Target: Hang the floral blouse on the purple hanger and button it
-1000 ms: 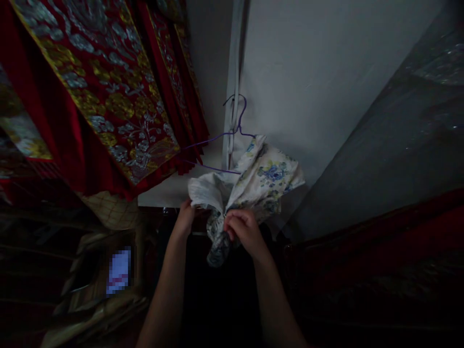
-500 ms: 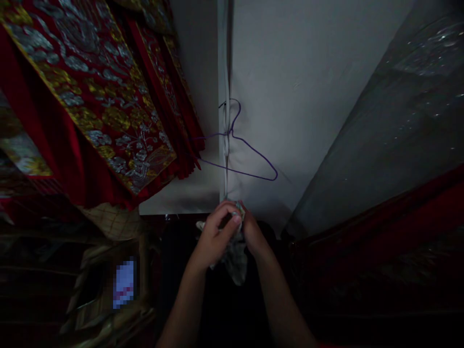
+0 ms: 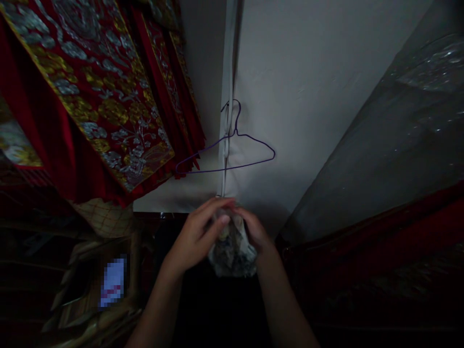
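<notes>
A crumpled grey-white cloth [image 3: 234,258] with darker blotches hangs between my two hands in front of my dark clothing. My left hand [image 3: 197,232] curves over its upper left part, with the thumb bent inward against it. On the other side, my right hand [image 3: 256,232] closes round the upper right edge, its fingertips partly hidden. A pale strap [image 3: 229,63] runs down the wall and ends right above my fingers. Whether the cloth touches the strap, I cannot tell. On the strap hangs a thin purple wire hanger [image 3: 250,167], bare and roughly level.
Red embroidered fabric [image 3: 119,111] with gold and silver patterns hangs at the upper left. Below it stands a wooden frame [image 3: 134,270] beside a blurred bluish patch. Clear plastic sheeting [image 3: 384,121] slopes down on the right, over red cloth [image 3: 416,222]. A pale wall [image 3: 308,63] faces me.
The cloth is more spread and bunched between my hands, which have moved slightly apart. My left hand has shifted left. The hanger has swung from tilted to nearly level.
</notes>
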Available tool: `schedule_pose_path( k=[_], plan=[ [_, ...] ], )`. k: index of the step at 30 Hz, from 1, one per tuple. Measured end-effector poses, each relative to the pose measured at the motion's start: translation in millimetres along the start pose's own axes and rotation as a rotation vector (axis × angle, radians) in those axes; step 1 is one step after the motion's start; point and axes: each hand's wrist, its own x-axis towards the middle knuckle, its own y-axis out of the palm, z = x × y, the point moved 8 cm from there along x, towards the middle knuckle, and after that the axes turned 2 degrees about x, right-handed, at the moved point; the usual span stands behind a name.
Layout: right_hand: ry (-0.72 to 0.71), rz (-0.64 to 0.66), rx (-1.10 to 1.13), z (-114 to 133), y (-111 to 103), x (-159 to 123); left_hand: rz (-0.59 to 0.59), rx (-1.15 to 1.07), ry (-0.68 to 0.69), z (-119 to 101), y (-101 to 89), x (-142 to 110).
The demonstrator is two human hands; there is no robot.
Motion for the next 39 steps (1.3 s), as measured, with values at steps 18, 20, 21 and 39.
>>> schedule_pose_path(
  k=[18, 20, 21, 39],
  plan=[
    [-0.521, -0.351, -0.794, 119, -43, 89, 0.504, 0.761, -0.654, 146, -50.4, -52],
    [-0.442, -0.308, -0.845, 99, -50, 113, 0.495, 0.837, -0.640, 140, -60.6, -45],
    [-0.434, -0.302, -0.866, 93, -55, 119, 0.480, 0.840, -0.634, 139, -64.7, -42],
    [-0.545, -0.016, -0.826, 117, -41, 9, -0.206, 0.315, -0.151, 43, -88.9, 102]
  ],
)
